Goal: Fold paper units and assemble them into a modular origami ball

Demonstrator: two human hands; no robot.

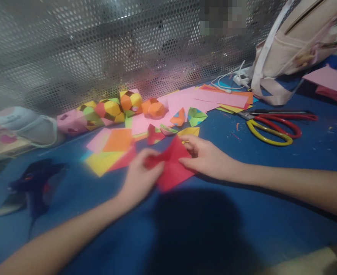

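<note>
Forearms reach in from lower frame over blue bench (271,214). Left hand (139,179) pinches left corner of red paper (174,168), mid-frame on bench. Right hand (211,158) has fingertips on its right edge; pinch or mere press, cannot tell. Looks mid-fold; clean crease calls for aligned edges. Loose sheets (111,152) crowd left hand; paper balls (113,109) and scissors (274,124) lie beyond, clear.

Red and yellow scissors (271,126), folded paper balls (119,107), pink sheets (202,99), beige bag (297,42), perforated metal wall (85,49)
</note>
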